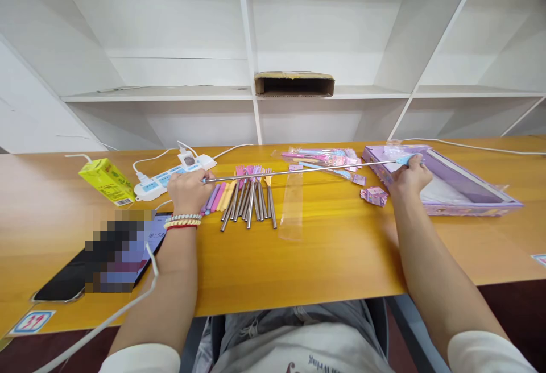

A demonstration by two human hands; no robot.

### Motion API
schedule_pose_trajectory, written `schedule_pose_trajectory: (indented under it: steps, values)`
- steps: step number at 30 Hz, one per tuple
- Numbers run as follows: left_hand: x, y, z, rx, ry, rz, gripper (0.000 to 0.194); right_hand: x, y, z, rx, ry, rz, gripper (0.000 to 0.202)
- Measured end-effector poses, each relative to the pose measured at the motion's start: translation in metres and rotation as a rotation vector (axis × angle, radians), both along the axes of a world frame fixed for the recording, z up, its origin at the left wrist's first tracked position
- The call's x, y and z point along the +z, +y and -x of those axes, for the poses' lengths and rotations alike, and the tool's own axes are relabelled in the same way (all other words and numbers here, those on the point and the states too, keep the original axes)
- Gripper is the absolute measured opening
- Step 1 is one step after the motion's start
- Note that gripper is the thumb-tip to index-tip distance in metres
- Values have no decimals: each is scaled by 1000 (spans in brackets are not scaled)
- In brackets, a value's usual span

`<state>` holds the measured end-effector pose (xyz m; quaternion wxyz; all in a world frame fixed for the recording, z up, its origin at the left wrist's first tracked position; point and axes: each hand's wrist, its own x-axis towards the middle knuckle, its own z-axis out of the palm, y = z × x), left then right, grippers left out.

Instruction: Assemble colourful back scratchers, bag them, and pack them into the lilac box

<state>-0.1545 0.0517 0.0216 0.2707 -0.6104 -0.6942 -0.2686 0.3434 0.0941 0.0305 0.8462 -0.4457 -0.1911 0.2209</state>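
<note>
A thin telescopic back scratcher [290, 172], drawn out to a long metal rod, stretches nearly level across the table between my hands. My left hand [187, 188] is closed round its left end, where a bit of blue shows at the fingers. At the other end, my right hand [412, 175] pinches the light blue head, partly hidden by the fingers. Below the rod lie several collapsed back scratchers [251, 199] with metal tubes and pink, purple or yellow claw heads. Coloured handles [219, 197] lie beside my left hand.
An open purple box [469, 209] sits by my right hand. Packaged pieces [324, 157], a clear plastic sleeve [292, 208] and a crumpled wrapper [374, 195] lie mid-table. At left are a power strip [149, 189], yellow drink carton [106, 182] and phones [63, 276] with a cable.
</note>
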Motion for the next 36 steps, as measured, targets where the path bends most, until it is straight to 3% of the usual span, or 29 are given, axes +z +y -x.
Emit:
schedule_pose_trajectory:
  steps: [4, 9, 13, 16, 19, 23, 27, 30, 33, 36]
  values:
    - [0, -2, 8, 9, 12, -61, 23, 2, -3, -10, -59, 4, 17, 34]
    - [3, -11, 13, 138, -143, -145, 24, -3, -1, -24, -94, 121, 103, 27]
    - [4, -11, 11, 61, -299, -175, 17, -6, 2, -25, -64, 66, 53, 12]
    - [2, -7, 10, 70, -425, -263, 16, -6, 2, -22, -64, -13, 27, 12]
    - [-2, -3, 13, 61, -600, -311, 25, -6, -1, -21, 100, 34, 11, 23]
    - [-9, 1, 18, -13, -726, -348, 37, -7, -7, -20, 312, 151, -100, 52]
    - [-13, 6, 20, -124, -843, -292, 46, -8, -10, -17, 336, 259, -154, 64]
    - [-13, 9, 19, -130, -844, -258, 45, -10, -8, -17, 317, 264, -119, 66]
    - [-11, 7, 19, -61, -777, -248, 39, -13, -4, -21, 324, 236, -57, 60]
    - [-7, 2, 16, 48, -703, -210, 35, -17, 2, -22, 289, 179, -13, 32]
